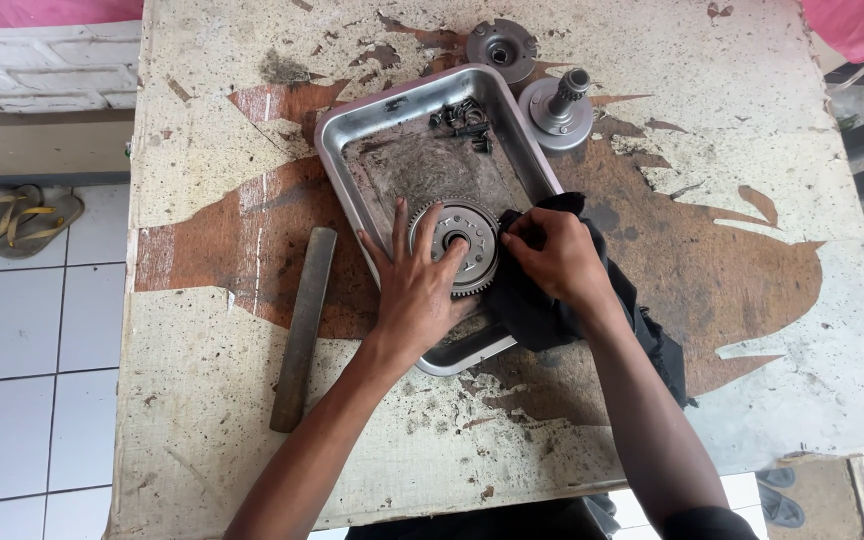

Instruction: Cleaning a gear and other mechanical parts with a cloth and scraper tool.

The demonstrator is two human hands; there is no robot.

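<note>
Worn table [252, 420]: left hand [417, 290] flat on gear [457, 240], right hand [557, 255] pinching cloth [542, 310]

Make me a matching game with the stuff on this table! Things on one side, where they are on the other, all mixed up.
Things:
1. round gear
2. black rag
3. long metal bar
4. small dark parts

Places:
A. far corner of the metal tray
B. on the table, left of the tray
C. under the left hand
D. gripped by the right hand

Pairs: 1-C, 2-D, 3-B, 4-A
</note>
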